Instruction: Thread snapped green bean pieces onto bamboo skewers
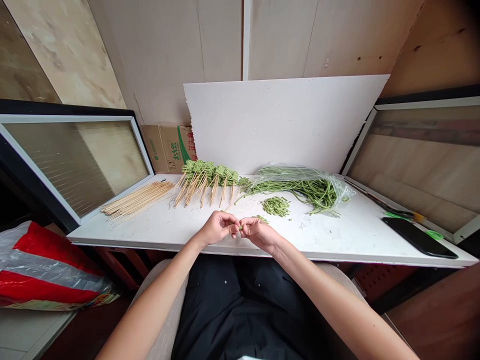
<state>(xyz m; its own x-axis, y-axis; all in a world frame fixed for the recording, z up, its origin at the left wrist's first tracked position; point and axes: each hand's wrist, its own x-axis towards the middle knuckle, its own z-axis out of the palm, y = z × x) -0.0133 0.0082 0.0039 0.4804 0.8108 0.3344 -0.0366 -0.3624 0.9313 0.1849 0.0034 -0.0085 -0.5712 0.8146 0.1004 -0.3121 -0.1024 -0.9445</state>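
Observation:
My left hand [221,227] and my right hand [260,234] meet fingertip to fingertip above the table's front edge. Between them is a short cut piece of green bean [240,228], pinched by my right thumb and forefinger. The fingers of my left hand are curled closed around what looks like a thin bamboo skewer, mostly hidden by the hand. Just beyond my right hand lies a small pile of cut bean pieces [276,205]. Finished bean skewers [202,175] are stacked farther back on the left, their bare sticks pointing toward me.
Loose bamboo skewers [137,200] lie at the left of the white table [180,230]. Long green beans [318,192] spill from a clear plastic bag [292,172] at the back. A black phone [418,237] rests at right. Behind stand a white board [281,125] and a cardboard box [165,147].

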